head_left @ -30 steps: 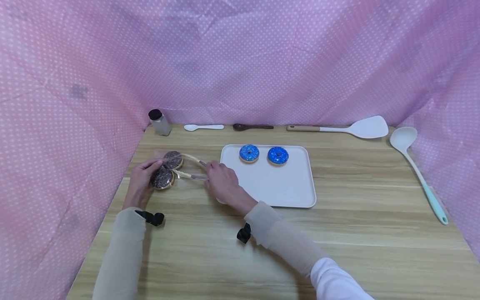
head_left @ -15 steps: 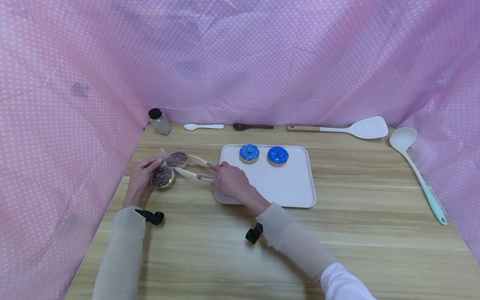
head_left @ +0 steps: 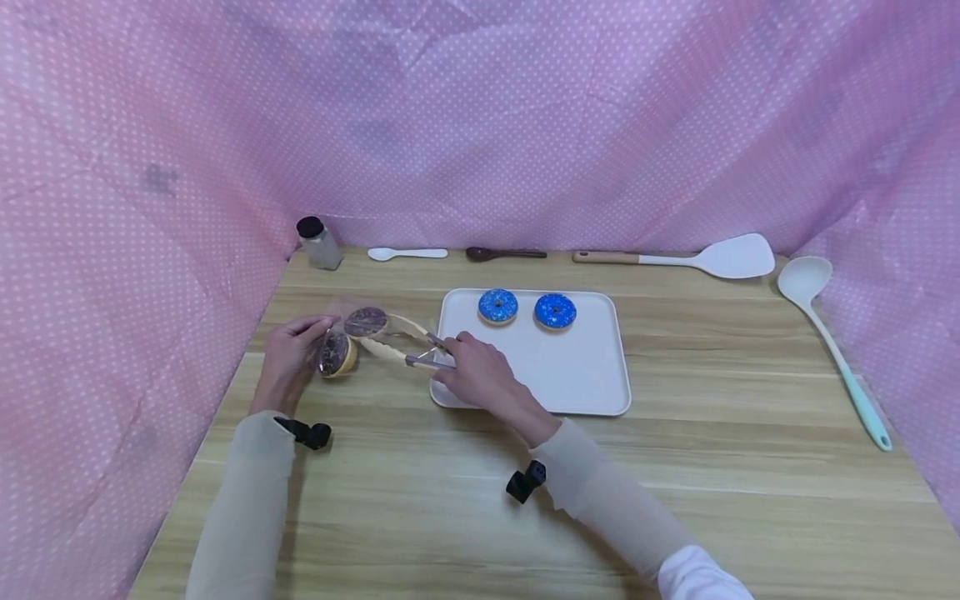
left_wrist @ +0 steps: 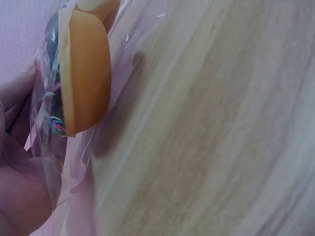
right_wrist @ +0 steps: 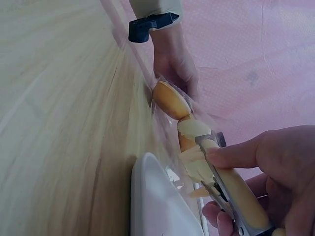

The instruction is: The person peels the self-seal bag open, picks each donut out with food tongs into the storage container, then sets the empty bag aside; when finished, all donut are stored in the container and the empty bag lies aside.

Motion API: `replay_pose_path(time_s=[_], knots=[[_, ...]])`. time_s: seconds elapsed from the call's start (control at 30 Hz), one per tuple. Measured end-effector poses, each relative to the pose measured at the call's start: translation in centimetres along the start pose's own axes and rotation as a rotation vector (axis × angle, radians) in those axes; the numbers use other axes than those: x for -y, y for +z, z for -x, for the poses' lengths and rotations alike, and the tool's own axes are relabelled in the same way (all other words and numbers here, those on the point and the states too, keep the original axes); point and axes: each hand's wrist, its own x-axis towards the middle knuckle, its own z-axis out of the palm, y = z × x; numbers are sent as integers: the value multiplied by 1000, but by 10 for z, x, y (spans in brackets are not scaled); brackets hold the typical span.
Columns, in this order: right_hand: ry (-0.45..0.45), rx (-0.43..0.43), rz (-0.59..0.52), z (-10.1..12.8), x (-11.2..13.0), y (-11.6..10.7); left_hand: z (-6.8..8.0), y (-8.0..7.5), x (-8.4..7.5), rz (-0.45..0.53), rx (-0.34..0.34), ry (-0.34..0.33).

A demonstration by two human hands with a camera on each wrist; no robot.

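Observation:
My left hand (head_left: pixel 288 360) pinches a clear plastic bag (left_wrist: pixel 123 98) at the table's left. A chocolate donut (head_left: pixel 335 353) with sprinkles stands on edge inside the bag, shown close as a tan edge (left_wrist: pixel 86 73) in the left wrist view. My right hand (head_left: pixel 471 373) grips cream tongs (head_left: pixel 397 342). The tongs clamp a second chocolate donut (head_left: pixel 366 322) at the bag's mouth, just left of the white tray (head_left: pixel 540 375). In the right wrist view the tongs (right_wrist: pixel 221 182) reach toward the donuts (right_wrist: pixel 170 101) with the left hand (right_wrist: pixel 172 64) behind. Two blue donuts (head_left: pixel 498 306) (head_left: pixel 555 311) lie on the tray's far side.
Along the back edge stand a black-capped jar (head_left: pixel 318 244), a white spoon (head_left: pixel 407 253), a dark spoon (head_left: pixel 505 253) and a white spatula (head_left: pixel 705 257). A long ladle (head_left: pixel 828 333) lies at the right. Pink dotted cloth walls three sides of the wooden table (head_left: pixel 675 483).
My right hand has drawn the tongs and their donut rightward, toward the tray. The donut by my left hand has tipped from flat onto its edge.

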Motion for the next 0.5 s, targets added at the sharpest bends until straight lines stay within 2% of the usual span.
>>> replay_pose_path(time_s=[0.13, 0.27, 0.5], knots=[[2, -22, 20, 6, -1, 2, 0, 1, 1, 24, 19, -5], [-4, -34, 36, 11, -2, 2, 1, 2, 1, 0, 28, -10], [6, 14, -48, 17, -7, -2, 4, 5, -2, -132, 2, -53]])
